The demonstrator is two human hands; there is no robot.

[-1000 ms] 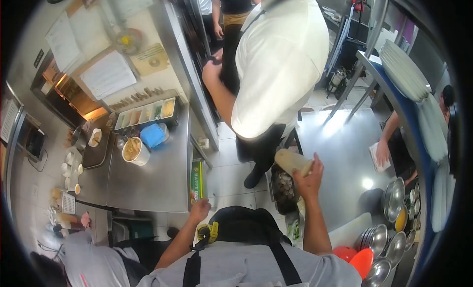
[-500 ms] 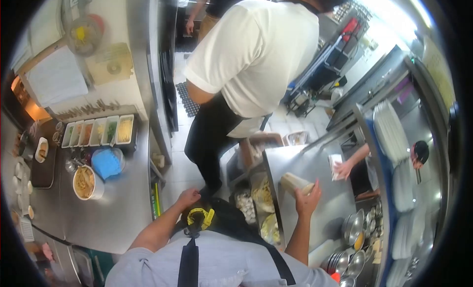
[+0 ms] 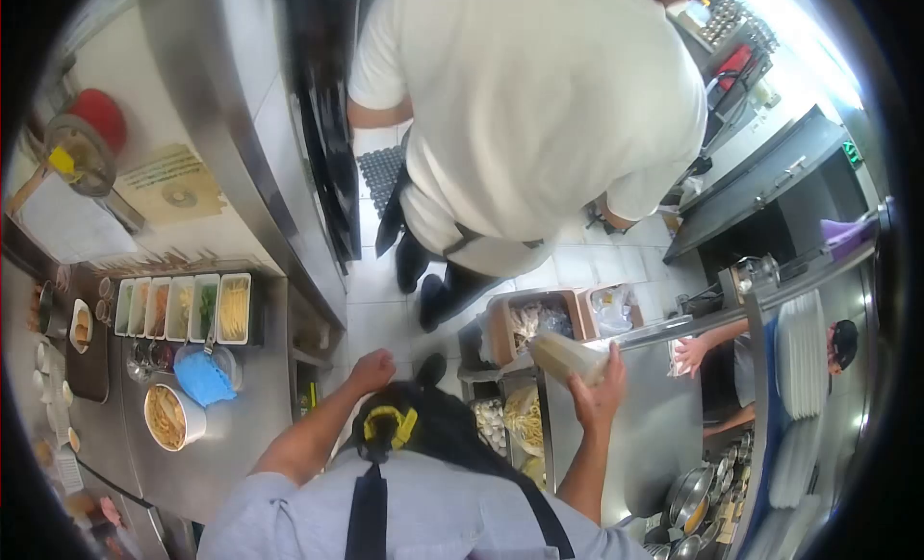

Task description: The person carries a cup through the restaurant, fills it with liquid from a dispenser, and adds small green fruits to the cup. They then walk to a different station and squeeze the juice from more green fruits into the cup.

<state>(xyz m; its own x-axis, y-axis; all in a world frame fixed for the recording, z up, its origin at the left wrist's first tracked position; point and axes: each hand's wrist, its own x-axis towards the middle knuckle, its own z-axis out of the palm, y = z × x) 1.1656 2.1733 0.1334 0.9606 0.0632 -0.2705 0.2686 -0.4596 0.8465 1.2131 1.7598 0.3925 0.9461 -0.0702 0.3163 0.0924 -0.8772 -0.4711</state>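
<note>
My right hand (image 3: 599,387) grips one end of a pale, translucent container (image 3: 560,356) with a beige look. Its far end tilts up and away over the corner of the right-hand steel counter (image 3: 635,420). What is inside is too blurred to name. On the other side, my left hand (image 3: 372,371) hangs in front of my body with its fingers curled into a fist, and nothing shows in it. Just past the container stands a brown bin (image 3: 505,334) with pale food and a plastic bag in it.
A person in a white shirt (image 3: 539,108) stands close ahead. Across the right counter is a co-worker's hand (image 3: 688,353). Stacked plates (image 3: 801,358) and metal bowls (image 3: 688,497) are at right. The left counter (image 3: 250,435) holds ingredient trays (image 3: 181,308) and a food tub (image 3: 175,416).
The container in my right hand has shifted slightly away from me, toward the bins. My left hand stays curled. The white-shirted person now fills more of the view and stands further right.
</note>
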